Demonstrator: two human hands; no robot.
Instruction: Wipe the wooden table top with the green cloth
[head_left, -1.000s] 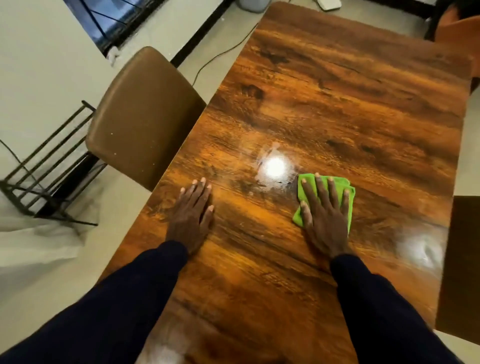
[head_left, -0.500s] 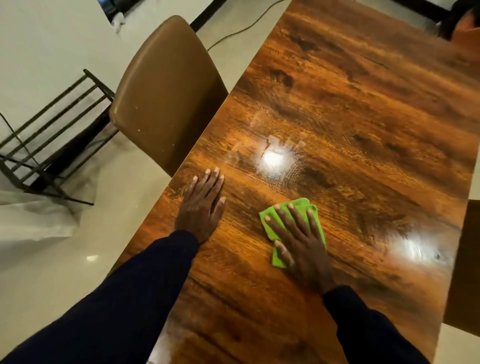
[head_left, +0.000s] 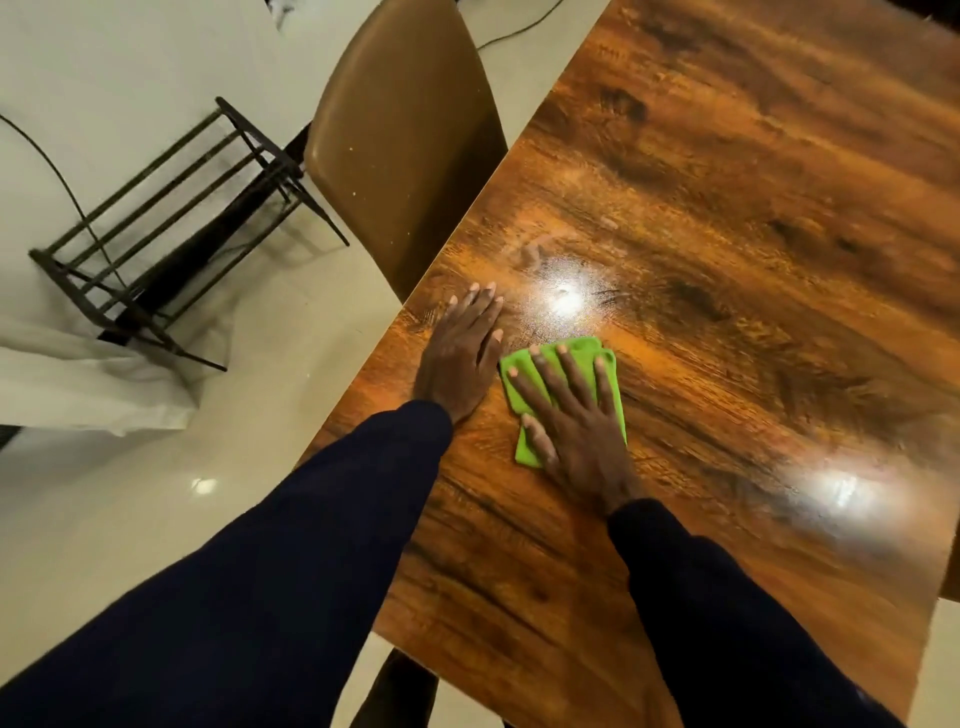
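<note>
Right hand (head_left: 576, 415): flat, fingers spread and straight, pressing the green cloth (head_left: 587, 351) onto the wooden table top (head_left: 727, 234); nothing is gripped.
Left hand (head_left: 460, 353): flat, palm down, fingers straight, resting on the wood and holding nothing.
Cloth position: folded under the right palm, near the table's left edge, with its left corner just beside the left hand.
Risk, collision: a further leftward stroke would likely run the cloth into the left hand, leaving the wood beneath that hand unwiped.
Risk, slip: only pressure holds the cloth, so uneven pressure could bunch it or let it slide free.
Risk, missed residue: the hazy smear (head_left: 535, 254) beyond the left fingertips lies beside a bright glare spot (head_left: 563, 300), which may hide streaks.
Risk, edge: overshooting could push the cloth off beside the brown chair (head_left: 405, 145).
</note>
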